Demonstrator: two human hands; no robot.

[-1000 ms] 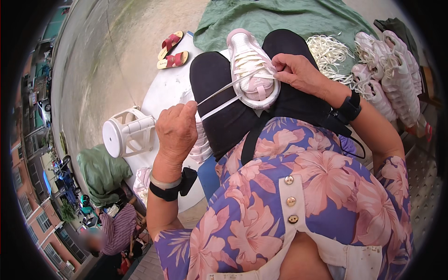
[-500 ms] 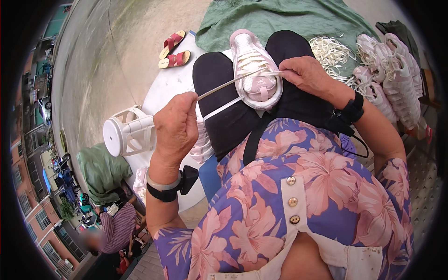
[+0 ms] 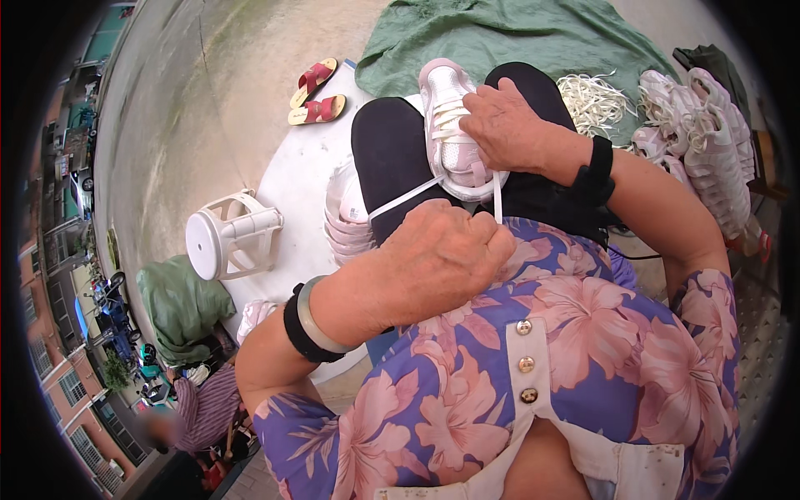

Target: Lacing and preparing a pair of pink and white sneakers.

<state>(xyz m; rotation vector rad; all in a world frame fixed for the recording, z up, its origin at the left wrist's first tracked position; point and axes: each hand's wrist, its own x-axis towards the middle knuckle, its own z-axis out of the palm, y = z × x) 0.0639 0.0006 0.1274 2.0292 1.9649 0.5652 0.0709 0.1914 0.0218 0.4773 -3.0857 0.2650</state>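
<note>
A white and pink sneaker (image 3: 458, 162) rests between my black-clad thighs, its toe away from me. White shoelace (image 3: 451, 117) crosses its front in rows. My left hand (image 3: 454, 246) is closed on one end of the lace, drawn taut from the shoe's ankle opening toward my body. Another lace end (image 3: 407, 198) lies over my left thigh. My right hand (image 3: 512, 125) bends over the shoe's right side, its closed fingertips touching the lacing. What they pinch there is hidden.
A heap of loose white laces (image 3: 593, 104) lies on green cloth (image 3: 500, 42) at the far right. Beside it are several piled pink-white sneakers (image 3: 708, 150). Left are stacked shoes (image 3: 346, 217), a white stool (image 3: 233, 233) and red sandals (image 3: 317, 96). A person (image 3: 208, 408) sits lower left.
My left hand has come right and toward my body, pulling the lace end. My right hand has moved from the lace at the shoe's ankle opening forward to the lacing.
</note>
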